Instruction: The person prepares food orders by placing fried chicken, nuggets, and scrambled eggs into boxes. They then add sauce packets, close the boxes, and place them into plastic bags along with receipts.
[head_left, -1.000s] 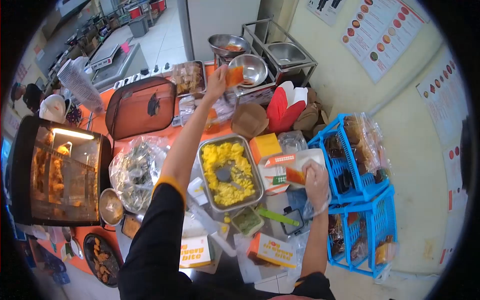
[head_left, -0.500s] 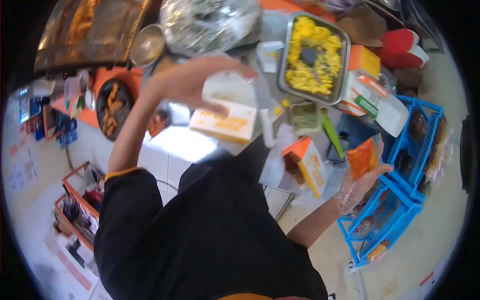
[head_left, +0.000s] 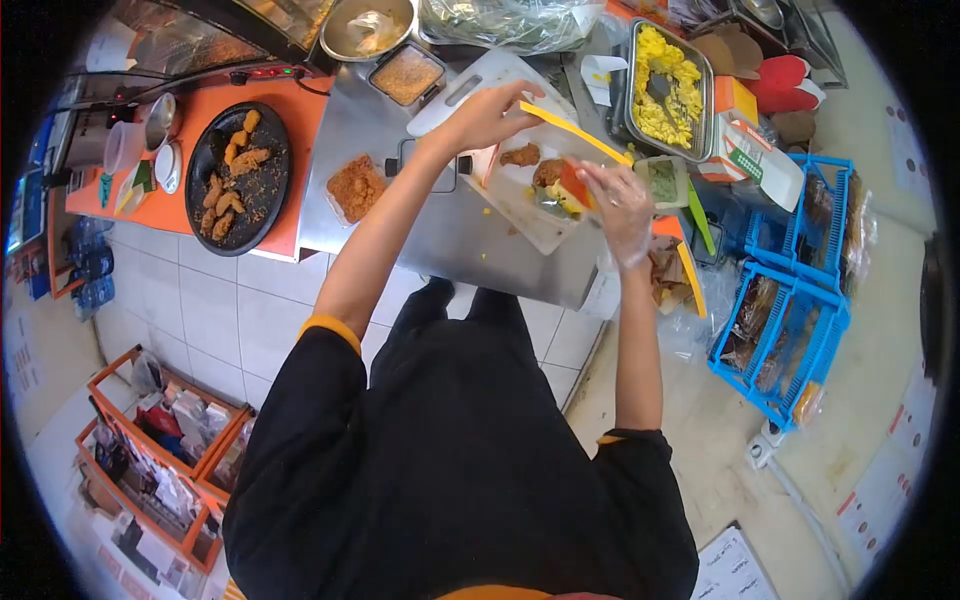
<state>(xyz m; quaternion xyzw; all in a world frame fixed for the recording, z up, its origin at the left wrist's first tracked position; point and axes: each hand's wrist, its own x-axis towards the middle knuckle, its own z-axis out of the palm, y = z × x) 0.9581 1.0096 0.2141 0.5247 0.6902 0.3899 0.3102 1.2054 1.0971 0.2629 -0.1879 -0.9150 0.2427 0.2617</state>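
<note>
A cardboard takeaway box [head_left: 520, 200] stands open at the steel counter's front, its yellow-edged lid [head_left: 575, 130] raised. Fried chicken pieces [head_left: 520, 155] and some yellow scrambled egg lie inside. My left hand [head_left: 492, 117], bare, grips the lid's upper left corner. Over the right side of the box, my right hand [head_left: 618, 200] wears a clear plastic glove. Its fingers close on an orange-red sauce packet [head_left: 574, 184], which is inside the box opening. To the right, another open box [head_left: 672, 275] with brown contents sits partly under my right wrist.
Behind stand a white cutting board [head_left: 495, 80] and a tray of scrambled egg [head_left: 690, 110]. Leftward are a black plate of fried pieces [head_left: 238, 180] and breaded chicken [head_left: 355, 188] on the counter. Blue racks [head_left: 785, 330] with packets stand at right.
My right hand has carried the sauce packet left from beside the blue racks into the box. My left hand has moved right onto the lid. The view has shifted.
</note>
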